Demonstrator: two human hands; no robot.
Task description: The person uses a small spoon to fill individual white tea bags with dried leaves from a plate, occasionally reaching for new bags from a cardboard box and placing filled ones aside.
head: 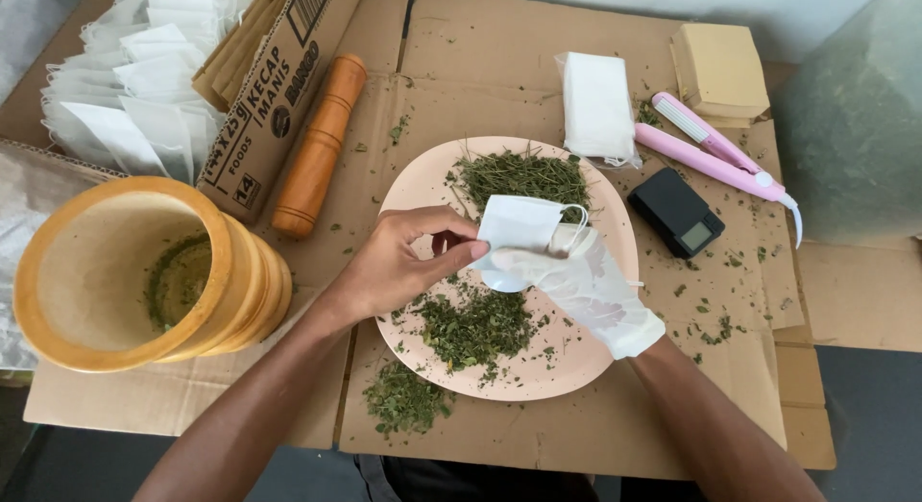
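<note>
Pinching a white sachet (519,223), both hands' (403,262) grip hovers over plate (615,223), scale (677,212) beside.

Items arranged around the wooden mortar (115,271): wooden pestle (319,145) to its upper right; cardboard box (274,89) and white sachets (144,89) above it; far right, small black scale (676,212), pink tool (715,151), possibly a heat sealer, and tan paper stack (720,68).

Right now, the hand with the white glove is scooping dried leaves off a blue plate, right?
Not quite: the plate is pale pink, not blue, as the head view shows. The gloved right hand does hold a spoon over the dried leaves.
</note>
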